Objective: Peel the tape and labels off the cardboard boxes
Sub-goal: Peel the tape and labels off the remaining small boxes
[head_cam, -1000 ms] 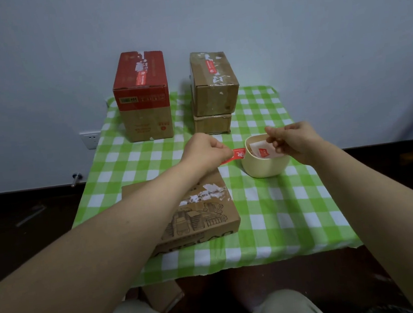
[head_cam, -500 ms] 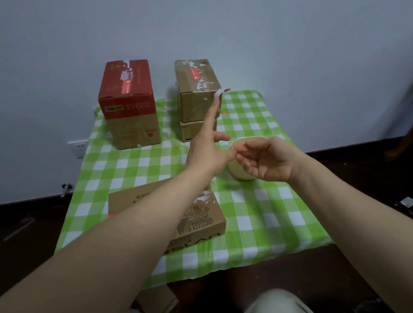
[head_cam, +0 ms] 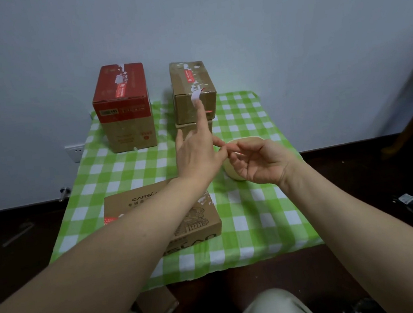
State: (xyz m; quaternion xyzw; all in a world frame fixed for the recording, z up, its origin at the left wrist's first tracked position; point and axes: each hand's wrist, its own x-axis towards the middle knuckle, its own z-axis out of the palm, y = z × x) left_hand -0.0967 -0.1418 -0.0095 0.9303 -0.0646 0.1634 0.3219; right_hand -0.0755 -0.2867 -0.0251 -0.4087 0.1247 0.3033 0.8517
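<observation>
Scrap of white label [head_cam: 195,96] clings to the raised forefinger of our spread left hand [head_cam: 195,155]. Our right hand [head_cam: 257,163] curls loosely beside it, pinching or not we cannot tell, and masks a cream cup [head_cam: 246,139]. Our left forearm crosses the near flat box [head_cam: 197,221]; red-topped box [head_cam: 123,106] and brown box [head_cam: 185,91] stand far.

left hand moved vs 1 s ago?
Yes. The left hand went from a fist beside the round cream cup to open, index finger reaching up across the brown cardboard box behind.
</observation>
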